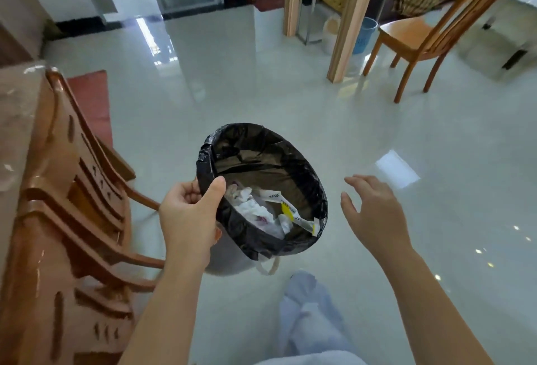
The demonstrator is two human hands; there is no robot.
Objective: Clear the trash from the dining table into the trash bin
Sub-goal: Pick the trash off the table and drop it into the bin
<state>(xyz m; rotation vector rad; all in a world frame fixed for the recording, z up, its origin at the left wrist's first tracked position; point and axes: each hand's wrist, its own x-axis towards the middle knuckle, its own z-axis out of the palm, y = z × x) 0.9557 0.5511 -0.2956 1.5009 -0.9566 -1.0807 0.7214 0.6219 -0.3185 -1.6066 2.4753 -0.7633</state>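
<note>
A round trash bin [299,173] lined with a black bag is tilted toward me above the tiled floor. Inside it lie crumpled white tissues and wrappers [267,210], some with yellow print. My left hand [189,216] grips the bin's near left rim, thumb over the bag's edge. My right hand [374,213] hovers to the right of the bin, fingers spread, holding nothing and not touching it. The dining table's edge [17,109], covered with a shiny cloth, shows at the far left.
Stacked brown plastic chairs [72,219] stand close on my left. A wooden chair [421,39] and a wooden partition post [348,19] stand at the back right, with a blue basket [364,35] behind. My leg in light trousers [308,315] is below the bin.
</note>
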